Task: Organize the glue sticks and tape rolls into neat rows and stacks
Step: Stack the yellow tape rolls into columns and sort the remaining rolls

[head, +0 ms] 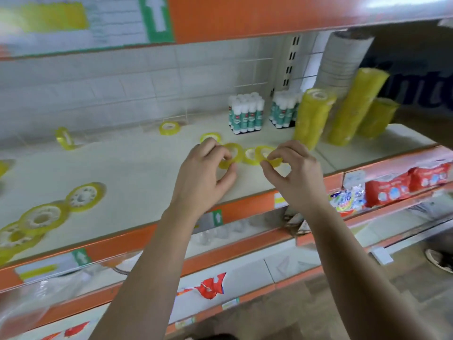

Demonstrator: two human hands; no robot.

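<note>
At the shelf (147,173), the left hand (203,177) pinches a tape roll (232,153). The right hand (294,175) pinches a second roll (262,151). A third roll (249,156) lies between them, and glue sticks (246,114) stand behind.

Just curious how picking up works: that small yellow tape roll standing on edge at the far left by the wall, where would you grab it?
Probably pinch the small tape roll across its two flat faces, coming down from above. It stands tilted on edge on the shelf, so both faces are free, and a sideways push might roll it.
</note>
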